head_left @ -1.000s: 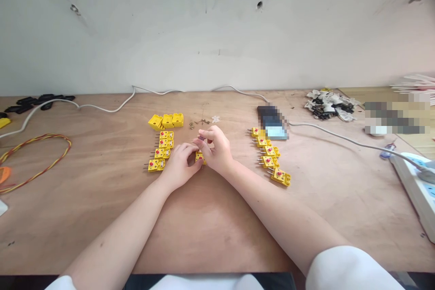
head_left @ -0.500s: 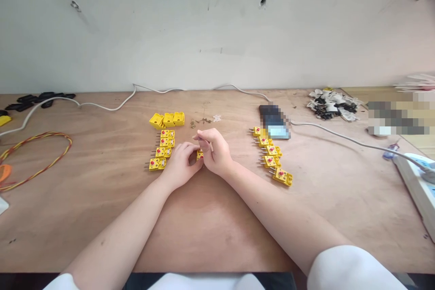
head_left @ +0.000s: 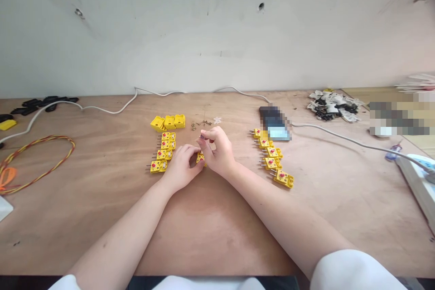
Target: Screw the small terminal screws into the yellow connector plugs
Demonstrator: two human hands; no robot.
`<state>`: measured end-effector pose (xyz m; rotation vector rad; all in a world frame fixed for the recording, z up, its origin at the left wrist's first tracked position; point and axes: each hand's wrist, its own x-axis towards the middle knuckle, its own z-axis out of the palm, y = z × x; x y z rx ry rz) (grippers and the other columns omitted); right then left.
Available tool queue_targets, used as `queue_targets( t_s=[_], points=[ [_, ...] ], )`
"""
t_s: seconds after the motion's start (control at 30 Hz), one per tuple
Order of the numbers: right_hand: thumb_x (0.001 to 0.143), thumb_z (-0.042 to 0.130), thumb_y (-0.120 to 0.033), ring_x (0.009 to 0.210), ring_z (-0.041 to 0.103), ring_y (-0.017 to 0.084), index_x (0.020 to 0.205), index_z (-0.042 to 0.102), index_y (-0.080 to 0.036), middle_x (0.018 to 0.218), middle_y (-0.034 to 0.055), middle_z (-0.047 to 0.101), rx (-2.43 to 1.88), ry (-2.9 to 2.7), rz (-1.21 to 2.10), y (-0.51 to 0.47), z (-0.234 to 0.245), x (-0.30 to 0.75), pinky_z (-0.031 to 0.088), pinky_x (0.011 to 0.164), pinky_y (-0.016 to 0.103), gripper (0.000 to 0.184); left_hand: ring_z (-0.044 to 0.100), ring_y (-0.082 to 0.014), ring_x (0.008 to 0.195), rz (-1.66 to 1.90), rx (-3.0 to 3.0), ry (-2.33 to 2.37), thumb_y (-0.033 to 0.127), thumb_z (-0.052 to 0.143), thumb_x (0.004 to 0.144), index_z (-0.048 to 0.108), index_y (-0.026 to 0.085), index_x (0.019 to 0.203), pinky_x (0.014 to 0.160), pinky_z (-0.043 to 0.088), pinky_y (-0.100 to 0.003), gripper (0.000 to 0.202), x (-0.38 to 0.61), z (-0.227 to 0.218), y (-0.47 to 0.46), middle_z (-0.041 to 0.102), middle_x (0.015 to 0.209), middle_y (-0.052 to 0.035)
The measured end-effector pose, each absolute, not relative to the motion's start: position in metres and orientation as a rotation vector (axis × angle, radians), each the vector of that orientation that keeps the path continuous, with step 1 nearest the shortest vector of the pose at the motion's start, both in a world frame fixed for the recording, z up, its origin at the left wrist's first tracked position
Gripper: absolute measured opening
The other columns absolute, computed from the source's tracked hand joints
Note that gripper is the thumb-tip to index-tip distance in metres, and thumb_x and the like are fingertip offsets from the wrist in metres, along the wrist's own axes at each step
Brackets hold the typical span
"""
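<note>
In the head view, my left hand (head_left: pixel 184 163) is closed on a small yellow plug connector (head_left: pixel 200 159) with a red spot, steadying it on the table. My right hand (head_left: pixel 218 150) hovers just above the same connector, thumb and index finger pinched together. A small dark bit shows at those fingertips, too little to name. Left of my hands lies a column of yellow connectors (head_left: pixel 164 154) with metal pins pointing left. Another slanting column of yellow connectors (head_left: pixel 272 162) lies to the right. Beyond my hands are small brass screws (head_left: pixel 205 123) and white plastic pieces (head_left: pixel 217 120).
Yellow covers (head_left: pixel 174 121) sit behind the left column. A phone (head_left: pixel 273 120) lies behind the right one. White cables (head_left: pixel 340 131) cross the table; a power strip (head_left: pixel 416 176), a screwdriver (head_left: pixel 393 152) and black-and-white parts (head_left: pixel 335 105) are at right. Coiled yellow-red wire (head_left: pixel 44 138) lies left.
My right hand has shifted slightly, showing more of the dark bit at its fingertips. My left hand stays on the connector. The whole view has moved a little.
</note>
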<state>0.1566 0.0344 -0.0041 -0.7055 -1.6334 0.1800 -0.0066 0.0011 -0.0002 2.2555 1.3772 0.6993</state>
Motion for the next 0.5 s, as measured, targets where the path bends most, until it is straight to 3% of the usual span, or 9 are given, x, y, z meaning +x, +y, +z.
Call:
queue_targets(
  t_s=[0.5],
  points=[
    [0.092,0.066,-0.025,0.07,0.052,0.015,0.103,0.055,-0.025,0.076,-0.0021,0.058,-0.823,-1.489,0.161,0.0367,-0.0069,0.1566,0.047,0.066,0.032,0.016,0.057,-0.0256,0.107,0.689,2.234,1.377,0.035,0.061,0.093,0.065,0.025,0.113,0.092,0.048,-0.041,0.023,-0.0074,0.0003,0.0007,0.064,0.112,-0.0062]
  ],
)
